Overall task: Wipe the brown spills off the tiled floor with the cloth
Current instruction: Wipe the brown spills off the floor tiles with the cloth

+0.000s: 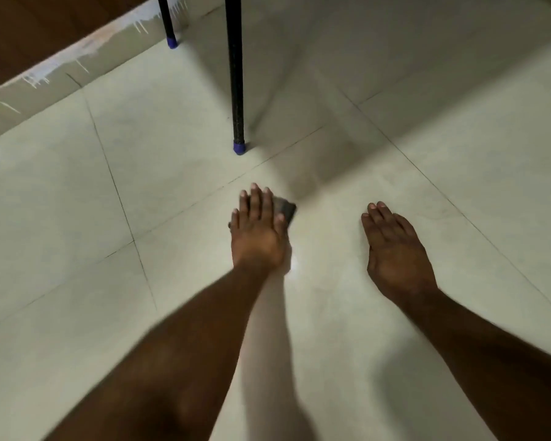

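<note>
Tiled floor (77, 192): pale, glossy, no brown spill visible near the hands. Two black furniture legs (237, 74) with blue caps stand beyond. Left hand (258, 230) flat, fingers straight, pressing the dark cloth (287, 210) to the tile. Right hand (395, 249) splayed flat on bare floor, apparently bracing, holding nothing. Step: mid-wipe, judging by the blur. Next: locate remaining brown marks, slide the cloth there.

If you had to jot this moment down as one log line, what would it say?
left hand flat, pressing dark cloth on tiled floor | right hand flat on floor | no brown spill visible | black chair leg just beyond
</note>
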